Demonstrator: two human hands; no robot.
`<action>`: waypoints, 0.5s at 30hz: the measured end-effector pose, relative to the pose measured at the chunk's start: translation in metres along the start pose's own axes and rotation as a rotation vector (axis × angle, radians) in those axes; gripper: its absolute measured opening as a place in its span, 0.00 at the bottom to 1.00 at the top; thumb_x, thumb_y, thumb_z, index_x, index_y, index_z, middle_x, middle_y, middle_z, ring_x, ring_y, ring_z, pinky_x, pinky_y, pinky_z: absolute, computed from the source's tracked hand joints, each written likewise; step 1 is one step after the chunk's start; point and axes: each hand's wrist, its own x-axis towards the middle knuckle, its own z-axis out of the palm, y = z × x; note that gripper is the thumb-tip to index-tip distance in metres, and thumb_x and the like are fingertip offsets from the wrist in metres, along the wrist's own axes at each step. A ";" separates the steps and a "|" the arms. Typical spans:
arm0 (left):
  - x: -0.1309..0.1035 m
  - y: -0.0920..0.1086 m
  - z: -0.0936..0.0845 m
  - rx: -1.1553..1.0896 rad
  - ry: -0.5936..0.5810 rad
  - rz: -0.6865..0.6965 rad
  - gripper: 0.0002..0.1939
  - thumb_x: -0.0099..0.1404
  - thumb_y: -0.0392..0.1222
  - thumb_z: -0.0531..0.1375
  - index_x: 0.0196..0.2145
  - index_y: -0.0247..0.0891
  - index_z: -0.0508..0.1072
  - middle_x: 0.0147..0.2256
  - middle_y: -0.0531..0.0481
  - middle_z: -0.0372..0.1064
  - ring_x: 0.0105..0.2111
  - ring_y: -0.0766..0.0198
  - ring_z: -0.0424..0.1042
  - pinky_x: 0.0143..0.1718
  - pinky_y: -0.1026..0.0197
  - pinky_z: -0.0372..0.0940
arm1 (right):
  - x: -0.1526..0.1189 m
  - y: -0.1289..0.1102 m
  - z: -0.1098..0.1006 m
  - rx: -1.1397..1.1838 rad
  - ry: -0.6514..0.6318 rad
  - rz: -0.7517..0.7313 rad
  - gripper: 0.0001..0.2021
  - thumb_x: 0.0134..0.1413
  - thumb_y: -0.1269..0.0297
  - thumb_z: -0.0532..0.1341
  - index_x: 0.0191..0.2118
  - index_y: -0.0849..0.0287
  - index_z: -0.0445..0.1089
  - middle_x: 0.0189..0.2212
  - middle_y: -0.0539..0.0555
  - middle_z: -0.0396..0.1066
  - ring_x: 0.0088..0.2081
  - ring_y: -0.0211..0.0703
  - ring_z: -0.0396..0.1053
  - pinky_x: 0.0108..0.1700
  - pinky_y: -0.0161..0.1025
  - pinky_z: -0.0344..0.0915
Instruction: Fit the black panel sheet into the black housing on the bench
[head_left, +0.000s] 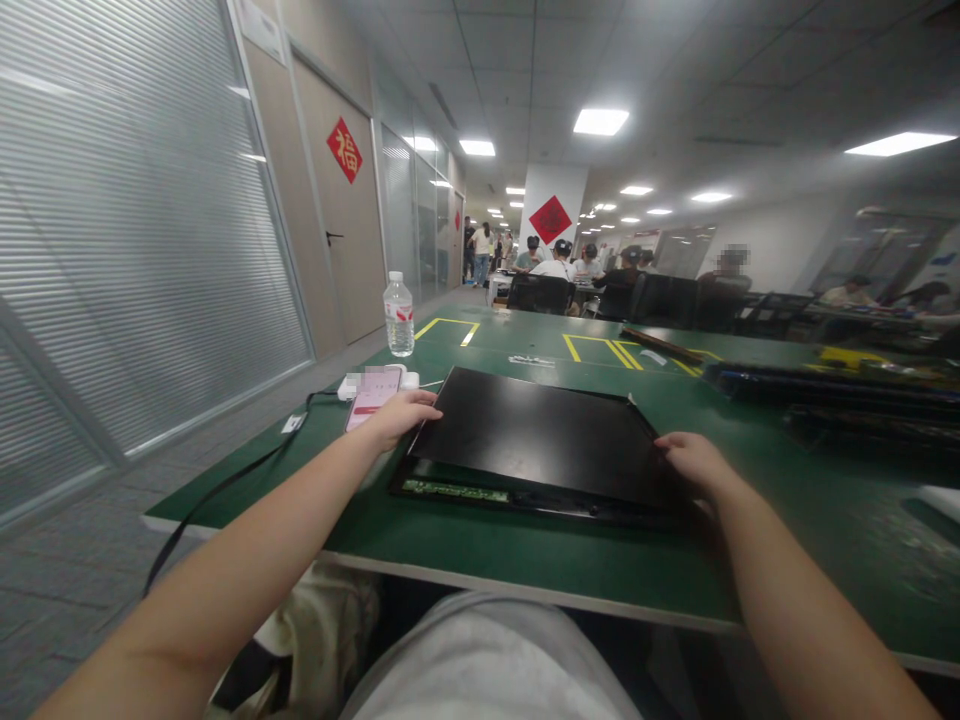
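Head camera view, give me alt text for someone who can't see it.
A person's left hand and right hand hold opposite sides of a flat black rectangular panel over a black frame with a green circuit strip, on a dark green table. To the left are a pink-screened phone and a clear plastic bottle.

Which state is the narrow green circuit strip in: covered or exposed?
Exposed, at least partly: the narrow green circuit strip shows past the near edge of the flat black rectangular panel.
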 end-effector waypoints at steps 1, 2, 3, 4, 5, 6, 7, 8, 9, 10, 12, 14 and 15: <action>-0.001 0.000 -0.001 0.008 -0.013 0.011 0.20 0.35 0.33 0.72 0.31 0.35 0.78 0.29 0.48 0.76 0.29 0.56 0.75 0.32 0.57 0.66 | 0.000 0.000 0.000 -0.002 0.005 -0.003 0.19 0.44 0.78 0.57 0.40 0.60 0.79 0.38 0.59 0.79 0.38 0.48 0.75 0.43 0.39 0.68; -0.001 -0.001 -0.001 0.016 -0.023 0.023 0.21 0.34 0.35 0.73 0.31 0.35 0.78 0.30 0.47 0.77 0.30 0.55 0.75 0.34 0.56 0.67 | 0.000 0.000 0.000 -0.002 0.011 -0.007 0.18 0.43 0.78 0.58 0.39 0.59 0.79 0.38 0.58 0.79 0.38 0.48 0.75 0.43 0.39 0.68; -0.002 -0.001 -0.001 0.022 -0.034 0.034 0.21 0.34 0.36 0.74 0.31 0.34 0.78 0.30 0.46 0.77 0.31 0.54 0.75 0.34 0.56 0.67 | 0.000 0.001 0.000 0.001 0.015 -0.012 0.18 0.43 0.78 0.58 0.38 0.59 0.79 0.37 0.58 0.79 0.38 0.48 0.75 0.43 0.40 0.68; -0.002 -0.002 -0.001 0.028 -0.047 0.044 0.21 0.35 0.37 0.75 0.31 0.34 0.78 0.30 0.45 0.77 0.31 0.53 0.75 0.35 0.55 0.67 | 0.000 0.001 0.000 0.007 0.018 -0.016 0.17 0.43 0.78 0.58 0.37 0.59 0.79 0.37 0.58 0.79 0.37 0.48 0.75 0.43 0.40 0.68; -0.002 -0.002 0.000 0.035 -0.054 0.056 0.21 0.36 0.39 0.75 0.31 0.34 0.79 0.30 0.45 0.77 0.32 0.53 0.75 0.36 0.54 0.67 | 0.001 0.002 0.000 0.014 0.020 -0.021 0.16 0.42 0.77 0.58 0.36 0.58 0.79 0.35 0.57 0.79 0.37 0.48 0.75 0.43 0.40 0.69; -0.002 -0.002 0.000 0.042 -0.049 0.074 0.21 0.36 0.40 0.76 0.31 0.34 0.79 0.29 0.46 0.77 0.32 0.52 0.76 0.36 0.54 0.68 | 0.002 0.003 0.000 0.022 0.021 -0.026 0.16 0.42 0.77 0.58 0.35 0.58 0.79 0.34 0.57 0.79 0.36 0.48 0.75 0.43 0.39 0.69; -0.003 -0.002 0.001 0.045 -0.033 0.100 0.22 0.36 0.41 0.76 0.32 0.34 0.79 0.29 0.46 0.77 0.33 0.52 0.76 0.38 0.54 0.68 | 0.002 0.004 0.001 0.025 0.020 -0.028 0.15 0.42 0.77 0.59 0.35 0.57 0.79 0.33 0.57 0.79 0.36 0.48 0.75 0.42 0.39 0.69; -0.003 -0.001 0.002 0.038 -0.014 0.131 0.23 0.36 0.41 0.76 0.32 0.35 0.79 0.30 0.46 0.77 0.35 0.52 0.76 0.39 0.54 0.68 | 0.003 0.005 0.001 0.027 0.022 -0.029 0.14 0.42 0.76 0.59 0.35 0.57 0.79 0.32 0.56 0.79 0.35 0.48 0.75 0.41 0.39 0.69; -0.003 0.000 0.004 0.020 -0.003 0.163 0.24 0.36 0.42 0.77 0.34 0.35 0.79 0.32 0.46 0.78 0.37 0.51 0.76 0.41 0.53 0.68 | 0.004 0.006 0.002 0.027 0.025 -0.032 0.14 0.42 0.76 0.60 0.35 0.57 0.79 0.32 0.56 0.78 0.35 0.48 0.75 0.41 0.39 0.69; -0.004 0.001 0.005 -0.010 -0.007 0.190 0.26 0.36 0.42 0.77 0.35 0.35 0.79 0.34 0.45 0.78 0.39 0.51 0.76 0.43 0.53 0.68 | 0.005 0.006 0.002 0.028 0.032 -0.036 0.14 0.42 0.75 0.61 0.35 0.57 0.79 0.32 0.56 0.78 0.35 0.48 0.75 0.41 0.39 0.69; -0.005 0.004 0.007 -0.086 -0.059 0.219 0.28 0.37 0.44 0.77 0.38 0.34 0.80 0.37 0.43 0.79 0.42 0.50 0.76 0.47 0.52 0.68 | 0.005 0.006 0.003 0.041 0.043 -0.042 0.15 0.42 0.72 0.63 0.39 0.58 0.79 0.33 0.56 0.78 0.36 0.47 0.75 0.41 0.38 0.69; -0.007 0.007 0.008 -0.141 -0.099 0.237 0.30 0.38 0.44 0.77 0.41 0.33 0.79 0.39 0.42 0.79 0.45 0.49 0.76 0.50 0.50 0.67 | 0.005 0.005 0.003 0.058 0.063 -0.047 0.18 0.45 0.69 0.64 0.45 0.58 0.78 0.34 0.56 0.78 0.37 0.47 0.75 0.41 0.38 0.69; -0.007 0.007 0.008 -0.154 -0.098 0.251 0.31 0.39 0.44 0.77 0.42 0.33 0.79 0.40 0.42 0.79 0.46 0.49 0.75 0.51 0.50 0.66 | 0.004 0.004 0.003 0.061 0.076 -0.048 0.20 0.46 0.67 0.64 0.48 0.57 0.77 0.35 0.56 0.78 0.38 0.47 0.75 0.42 0.38 0.69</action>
